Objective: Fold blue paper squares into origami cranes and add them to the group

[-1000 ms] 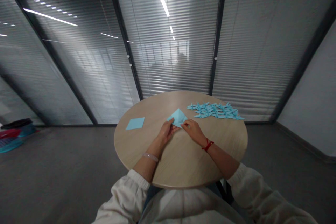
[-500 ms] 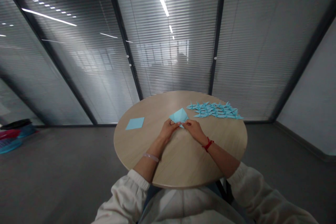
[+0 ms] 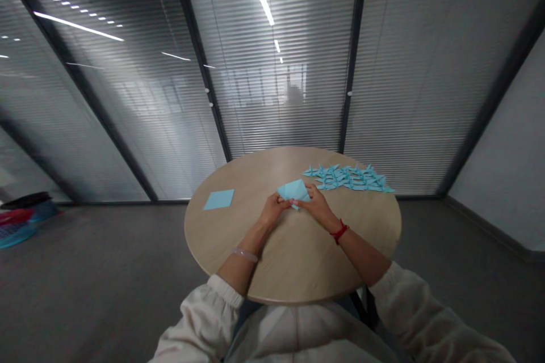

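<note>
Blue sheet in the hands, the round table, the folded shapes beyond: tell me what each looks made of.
Blue sheet: thin matte paper, it seems; it holds sharp creases.
Round table: light wood or wood-look laminate, faint grain, dull sheen.
Folded shapes: likely the same matte blue paper, with crisp pointed folds.

The folded paper point(image 3: 293, 189) is a light blue sheet creased into a flat, four-sided piece with straight edges. Its broad face is turned up and its far edge slants. It is near the middle of the round table point(image 3: 298, 272). The left hand point(image 3: 273, 211) and the right hand point(image 3: 318, 207) pinch its near edge from either side and cover its lower corners. Whether it touches the wood cannot be told.
</note>
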### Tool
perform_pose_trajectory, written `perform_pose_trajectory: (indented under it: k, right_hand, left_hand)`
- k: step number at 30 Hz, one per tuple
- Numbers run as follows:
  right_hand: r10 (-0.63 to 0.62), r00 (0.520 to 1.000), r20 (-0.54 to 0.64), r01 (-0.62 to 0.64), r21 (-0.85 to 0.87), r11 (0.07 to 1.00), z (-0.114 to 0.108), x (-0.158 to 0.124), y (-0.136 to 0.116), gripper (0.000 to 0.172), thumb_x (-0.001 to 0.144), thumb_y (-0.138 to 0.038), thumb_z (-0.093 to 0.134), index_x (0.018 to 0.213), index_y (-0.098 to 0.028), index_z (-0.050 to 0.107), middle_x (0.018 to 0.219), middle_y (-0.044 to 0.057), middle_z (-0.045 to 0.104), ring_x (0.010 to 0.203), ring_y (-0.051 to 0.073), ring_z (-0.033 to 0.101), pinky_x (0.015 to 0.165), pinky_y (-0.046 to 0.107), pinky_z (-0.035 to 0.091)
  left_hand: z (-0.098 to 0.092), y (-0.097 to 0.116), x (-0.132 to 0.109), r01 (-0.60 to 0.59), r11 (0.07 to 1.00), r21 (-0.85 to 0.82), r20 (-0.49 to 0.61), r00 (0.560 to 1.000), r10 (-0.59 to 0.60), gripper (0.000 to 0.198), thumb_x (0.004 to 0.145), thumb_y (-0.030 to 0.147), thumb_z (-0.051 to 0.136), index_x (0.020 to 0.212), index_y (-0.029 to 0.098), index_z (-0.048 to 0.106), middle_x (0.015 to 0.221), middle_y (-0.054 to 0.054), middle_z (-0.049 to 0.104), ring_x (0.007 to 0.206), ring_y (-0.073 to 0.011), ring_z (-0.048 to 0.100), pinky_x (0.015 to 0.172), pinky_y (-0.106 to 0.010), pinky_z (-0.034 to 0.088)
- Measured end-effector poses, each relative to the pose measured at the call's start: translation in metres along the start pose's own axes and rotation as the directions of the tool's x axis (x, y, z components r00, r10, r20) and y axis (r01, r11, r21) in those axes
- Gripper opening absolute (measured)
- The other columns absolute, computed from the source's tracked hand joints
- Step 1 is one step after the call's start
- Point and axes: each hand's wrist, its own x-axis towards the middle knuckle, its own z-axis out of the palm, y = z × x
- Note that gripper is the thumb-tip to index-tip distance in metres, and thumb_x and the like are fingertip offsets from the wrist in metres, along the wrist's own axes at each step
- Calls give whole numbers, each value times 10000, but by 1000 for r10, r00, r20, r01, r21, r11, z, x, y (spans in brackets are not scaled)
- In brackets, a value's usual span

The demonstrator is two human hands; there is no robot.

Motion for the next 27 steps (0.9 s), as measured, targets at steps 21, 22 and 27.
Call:
perform_pose_trajectory:
  k: [21, 22, 27]
  right_hand:
    - [52, 996, 69, -57, 67, 996, -5, -3, -10, 414, 622, -405, 735, 915, -117, 690, 860, 65, 709, 735, 184, 630, 680, 306, 499]
    - [61, 996, 64, -64, 52, 997, -5, -3, -10, 410, 621, -408, 735, 903, -112, 697, 846, 63, 707, 717, 178, 624, 670, 301, 492]
    - [80, 995, 61, -83, 46, 995, -6, -1, -4, 425, 607, -420, 740, 893, -106, 712, 824, 58, 704, 687, 167, 610, 667, 300, 478]
  left_hand:
    - [-6, 8, 1, -9, 984, -180, -201, 979, -28, 353, 573, 367, 813, 771, 106, 683, 745, -55, 683, 687, -143, 630, 765, -302, 520]
    - [-6, 7, 2, -10, 983, -183, -198, 980, -27, 356, 577, 371, 811, 774, 104, 683, 748, -57, 683, 690, -143, 630, 768, -302, 521]
    - [-8, 6, 2, -10, 981, -194, -189, 982, -27, 346, 594, 383, 804, 756, 106, 674, 721, -43, 669, 671, -133, 626, 762, -298, 526]
